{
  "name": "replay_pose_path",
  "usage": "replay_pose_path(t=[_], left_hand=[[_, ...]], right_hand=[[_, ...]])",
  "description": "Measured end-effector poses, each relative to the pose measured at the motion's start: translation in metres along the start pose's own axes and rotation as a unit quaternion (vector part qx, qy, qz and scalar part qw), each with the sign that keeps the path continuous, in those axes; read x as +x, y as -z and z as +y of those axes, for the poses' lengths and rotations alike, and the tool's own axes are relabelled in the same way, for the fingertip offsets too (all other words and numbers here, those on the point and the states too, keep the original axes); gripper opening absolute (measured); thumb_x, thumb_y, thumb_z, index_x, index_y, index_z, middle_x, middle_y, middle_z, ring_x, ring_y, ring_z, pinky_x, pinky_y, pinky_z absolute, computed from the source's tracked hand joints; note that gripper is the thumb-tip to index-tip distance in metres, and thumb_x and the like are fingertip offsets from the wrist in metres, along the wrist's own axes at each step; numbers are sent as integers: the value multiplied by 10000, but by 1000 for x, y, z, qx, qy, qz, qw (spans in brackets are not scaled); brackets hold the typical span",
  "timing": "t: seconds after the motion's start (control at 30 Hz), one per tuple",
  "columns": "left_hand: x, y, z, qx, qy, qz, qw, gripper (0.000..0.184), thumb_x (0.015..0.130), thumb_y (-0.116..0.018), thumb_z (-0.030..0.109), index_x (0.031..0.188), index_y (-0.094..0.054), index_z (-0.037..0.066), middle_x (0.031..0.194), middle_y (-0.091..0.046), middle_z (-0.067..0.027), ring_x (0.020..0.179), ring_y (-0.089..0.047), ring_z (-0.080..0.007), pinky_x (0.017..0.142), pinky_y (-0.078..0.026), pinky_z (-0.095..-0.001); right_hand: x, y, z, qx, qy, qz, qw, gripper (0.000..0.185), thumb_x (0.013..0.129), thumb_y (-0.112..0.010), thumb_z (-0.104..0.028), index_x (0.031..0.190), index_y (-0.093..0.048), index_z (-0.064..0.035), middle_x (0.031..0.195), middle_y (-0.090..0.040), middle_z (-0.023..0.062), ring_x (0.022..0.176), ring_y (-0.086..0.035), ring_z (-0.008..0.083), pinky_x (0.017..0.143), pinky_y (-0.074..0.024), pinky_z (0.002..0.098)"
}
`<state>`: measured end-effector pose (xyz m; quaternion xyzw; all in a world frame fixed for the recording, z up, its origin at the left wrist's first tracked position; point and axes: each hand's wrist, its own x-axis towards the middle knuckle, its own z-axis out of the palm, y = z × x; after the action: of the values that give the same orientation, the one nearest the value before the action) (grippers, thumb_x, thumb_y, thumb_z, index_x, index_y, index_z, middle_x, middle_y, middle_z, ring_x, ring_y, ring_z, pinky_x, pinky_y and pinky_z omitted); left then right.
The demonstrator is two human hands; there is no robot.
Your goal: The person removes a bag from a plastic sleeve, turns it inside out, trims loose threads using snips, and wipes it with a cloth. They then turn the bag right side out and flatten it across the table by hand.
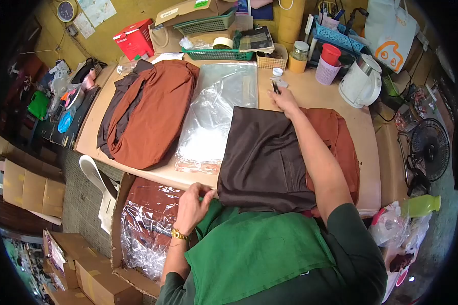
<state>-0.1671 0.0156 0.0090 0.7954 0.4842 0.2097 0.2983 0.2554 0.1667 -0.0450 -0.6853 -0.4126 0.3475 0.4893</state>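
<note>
A folded dark brown garment [264, 157] lies flat at the table's front edge, in front of me. Across it reaches my right hand [285, 100], its fingers closed around a small black tool [276, 88] whose exact kind is unclear. At the front edge, just left of the garment's lower corner, is my left hand [192, 206]; its fingers are loosely bent and apart, with nothing visible in them. Rust-brown cloth [336, 147] sits under and right of the dark garment. Clear plastic bags [213, 112] are stacked to its left.
More rust and dark brown garments [155, 112] lie at the table's left. A cardboard box [118, 229] with plastic-wrapped clothes stands below the front edge. Along the back are green baskets [208, 53], a jar [298, 56], cups [328, 71] and a white kettle [360, 84].
</note>
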Motion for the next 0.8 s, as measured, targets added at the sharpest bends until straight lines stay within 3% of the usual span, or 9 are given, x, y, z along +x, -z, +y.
replay_pose_path(t=[0.03, 0.1, 0.17, 0.23, 0.37, 0.43, 0.5, 0.63, 0.8], left_hand=[[0, 5, 1, 68, 55, -46, 995, 359, 939, -644, 333, 921, -677, -24, 800, -701, -162, 737, -680, -339, 709, -526, -415], [-2, -8, -14, -81, 92, -88, 989, 421, 965, -606, 375, 899, -664, -37, 717, -680, -146, 662, -666, -298, 672, -514, -402], [-3, -27, -12, -142, 124, -92, 978, 422, 967, -608, 381, 936, -659, -37, 733, -686, -126, 664, -656, -222, 649, -501, -357], [-4, -49, -6, -262, 90, -53, 960, 392, 939, -668, 330, 1089, -636, -31, 885, -708, -82, 796, -620, -100, 704, -492, -273], [1, -55, 24, -425, 78, -146, 890, 371, 902, -712, 107, 1214, -593, -53, 987, -701, -32, 885, -622, -96, 827, -495, -236], [4, -51, 19, -435, -7, -40, 900, 339, 916, -692, 88, 1210, -598, -52, 1038, -699, -44, 908, -623, -98, 854, -495, -239], [8, -34, 2, -438, 48, -72, 895, 219, 931, -661, 55, 1130, -626, -30, 1026, -692, -38, 914, -614, -85, 849, -500, -244], [24, -34, -41, -469, 65, -7, 881, 105, 937, -671, 90, 984, -659, -3, 955, -701, -27, 825, -605, -64, 773, -490, -217], [30, -42, -70, -519, 111, 60, 845, 135, 962, -648, 140, 976, -645, 5, 872, -682, -8, 751, -583, -60, 722, -482, -217]], right_hand=[[11, -4, 8, -206, 150, 177, 951, 526, 841, -722, -344, 1194, -574, 17, 980, -653, 171, 914, -634, 332, 822, -493, 430], [20, -5, 14, -393, 285, 339, 806, 606, 822, -731, -373, 1255, -538, 4, 1095, -634, 214, 983, -610, 388, 867, -476, 474], [-19, -23, -30, -277, 200, 163, 925, 613, 852, -697, -381, 1300, -502, -11, 1274, -540, 243, 1207, -513, 408, 991, -440, 459], [-43, -49, -26, -313, 203, 107, 922, 572, 852, -693, -373, 1265, -537, -9, 1234, -576, 238, 1169, -545, 403, 969, -453, 457], [-31, -49, -27, -277, 151, -21, 949, 413, 849, -687, -321, 1113, -647, -6, 1063, -677, 218, 1018, -632, 388, 892, -490, 450], [-16, -22, -49, -161, 176, 145, 960, 334, 857, -680, -272, 1065, -686, -10, 988, -705, 209, 942, -676, 327, 825, -505, 411], [9, 17, -58, -117, 239, 220, 939, 281, 880, -675, -238, 1028, -691, 0, 894, -719, 133, 834, -671, 249, 779, -499, 371], [14, 67, -79, -152, 213, 203, 943, 243, 859, -726, -201, 982, -698, 6, 812, -696, 54, 723, -602, 98, 685, -470, 267], [4, 81, -73, -138, 178, 173, 959, 252, 852, -730, -217, 972, -696, 1, 838, -709, 77, 764, -632, 138, 707, -477, 287]])
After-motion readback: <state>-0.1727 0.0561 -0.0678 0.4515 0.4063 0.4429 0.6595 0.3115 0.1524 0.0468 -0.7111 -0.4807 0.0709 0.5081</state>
